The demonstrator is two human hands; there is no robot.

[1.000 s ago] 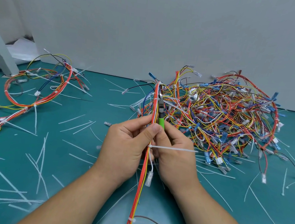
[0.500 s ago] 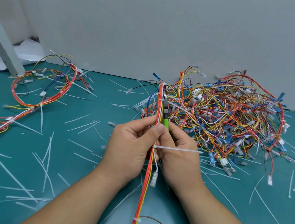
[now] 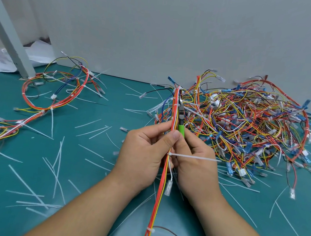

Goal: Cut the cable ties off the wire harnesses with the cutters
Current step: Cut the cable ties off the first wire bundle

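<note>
Head view: left hand (image 3: 144,154) pinches harness (image 3: 160,193), right hand (image 3: 196,166) apparently grips cutters (image 3: 181,129).

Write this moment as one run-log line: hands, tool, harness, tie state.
left hand grips wire harness | right hand holds green-handled cutters, tips pointing away alongside harness | cable tie uncut, tail pointing right

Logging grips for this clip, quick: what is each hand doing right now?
Left hand: pinching the wire harness between thumb and fingers.
Right hand: gripping the green-handled cutters.
</note>
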